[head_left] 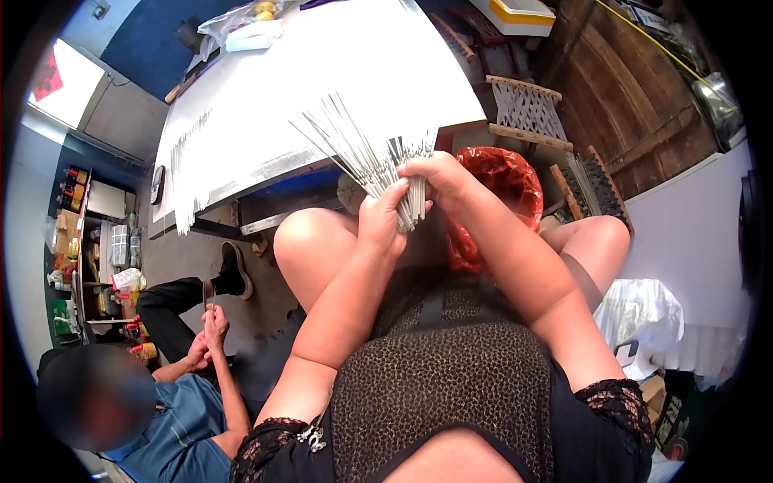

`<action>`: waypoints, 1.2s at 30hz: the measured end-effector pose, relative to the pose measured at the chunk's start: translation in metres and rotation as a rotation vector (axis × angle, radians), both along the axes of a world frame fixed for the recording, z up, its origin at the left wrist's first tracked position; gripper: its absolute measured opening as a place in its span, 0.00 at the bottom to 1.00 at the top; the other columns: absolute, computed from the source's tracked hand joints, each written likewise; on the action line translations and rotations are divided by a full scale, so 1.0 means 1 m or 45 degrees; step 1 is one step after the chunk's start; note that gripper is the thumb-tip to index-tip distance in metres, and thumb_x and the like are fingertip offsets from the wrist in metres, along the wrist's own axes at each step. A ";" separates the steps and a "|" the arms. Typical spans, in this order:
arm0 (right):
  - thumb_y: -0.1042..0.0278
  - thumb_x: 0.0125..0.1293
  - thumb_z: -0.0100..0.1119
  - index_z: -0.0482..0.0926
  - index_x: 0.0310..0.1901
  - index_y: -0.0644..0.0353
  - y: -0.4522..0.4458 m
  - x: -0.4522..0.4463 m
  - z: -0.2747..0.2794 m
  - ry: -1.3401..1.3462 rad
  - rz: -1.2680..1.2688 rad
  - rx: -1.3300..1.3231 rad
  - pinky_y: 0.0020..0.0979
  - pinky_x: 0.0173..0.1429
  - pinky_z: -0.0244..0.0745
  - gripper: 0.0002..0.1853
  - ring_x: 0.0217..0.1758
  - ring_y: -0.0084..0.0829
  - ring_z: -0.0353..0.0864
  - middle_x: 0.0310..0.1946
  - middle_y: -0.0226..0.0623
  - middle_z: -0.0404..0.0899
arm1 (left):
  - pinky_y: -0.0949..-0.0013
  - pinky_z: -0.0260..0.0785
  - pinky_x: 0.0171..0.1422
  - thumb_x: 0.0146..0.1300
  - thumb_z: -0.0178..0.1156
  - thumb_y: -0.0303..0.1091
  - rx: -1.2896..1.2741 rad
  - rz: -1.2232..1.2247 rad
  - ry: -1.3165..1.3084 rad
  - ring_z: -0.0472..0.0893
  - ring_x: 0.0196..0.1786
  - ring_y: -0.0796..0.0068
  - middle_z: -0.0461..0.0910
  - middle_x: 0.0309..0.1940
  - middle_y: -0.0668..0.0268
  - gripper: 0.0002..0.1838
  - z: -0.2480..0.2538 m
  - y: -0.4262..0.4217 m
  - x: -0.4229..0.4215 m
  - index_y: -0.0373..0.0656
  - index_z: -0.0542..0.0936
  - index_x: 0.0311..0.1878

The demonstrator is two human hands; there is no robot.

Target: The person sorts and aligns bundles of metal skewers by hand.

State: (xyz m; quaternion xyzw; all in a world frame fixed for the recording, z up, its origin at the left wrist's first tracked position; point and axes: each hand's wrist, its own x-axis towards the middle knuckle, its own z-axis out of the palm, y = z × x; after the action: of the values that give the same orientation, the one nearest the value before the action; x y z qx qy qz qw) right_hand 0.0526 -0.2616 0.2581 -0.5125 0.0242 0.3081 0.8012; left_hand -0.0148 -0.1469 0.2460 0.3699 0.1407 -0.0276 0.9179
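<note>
A fanned bundle of thin, silvery-white sticks point(342, 141), which look like skewers, rises from between my two hands over my lap, close to the front edge of the white table point(322, 68). My left hand point(382, 217) is closed round the lower part of the bundle, its thumb pointing up. From the other side my right hand point(435, 173) grips the right part, thumb laid across the sticks. The lower ends poke out between the hands. More sticks point(189, 173) of the same kind lie in a row along the table's left side.
A bin lined with a red plastic bag point(503, 181) stands beside my right forearm. Folding stools point(527, 113) are beyond it. A seated co-worker point(181, 419) at lower left holds something thin. A black handset point(158, 185) and plastic bag point(254, 32) lie on the table.
</note>
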 end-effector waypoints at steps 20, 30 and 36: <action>0.69 0.56 0.61 0.80 0.40 0.62 -0.011 0.006 -0.009 0.024 0.125 0.103 0.18 0.26 0.67 0.10 0.27 0.19 0.76 0.31 0.31 0.80 | 0.67 0.80 0.34 0.59 0.55 0.21 0.077 -0.061 0.005 0.82 0.35 0.66 0.79 0.39 0.58 0.15 0.003 -0.002 -0.002 0.32 0.72 0.50; 0.70 0.56 0.61 0.79 0.40 0.64 -0.012 0.004 0.007 0.093 0.063 0.084 0.25 0.34 0.73 0.11 0.31 0.23 0.78 0.34 0.34 0.81 | 0.70 0.80 0.34 0.60 0.56 0.24 0.092 -0.080 0.026 0.82 0.37 0.65 0.79 0.39 0.56 0.15 0.003 0.001 -0.003 0.32 0.73 0.50; 0.71 0.57 0.58 0.78 0.42 0.68 -0.007 0.018 -0.012 -0.017 0.022 0.096 0.21 0.26 0.72 0.13 0.26 0.25 0.78 0.33 0.39 0.81 | 0.72 0.80 0.35 0.62 0.54 0.27 -0.180 -0.197 0.147 0.82 0.39 0.66 0.79 0.41 0.55 0.16 0.010 0.002 -0.005 0.33 0.71 0.53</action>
State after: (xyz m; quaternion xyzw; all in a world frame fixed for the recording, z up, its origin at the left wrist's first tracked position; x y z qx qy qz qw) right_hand 0.0711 -0.2689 0.2464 -0.4842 0.0027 0.3123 0.8173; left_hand -0.0198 -0.1451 0.2558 0.3118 0.1620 -0.1294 0.9272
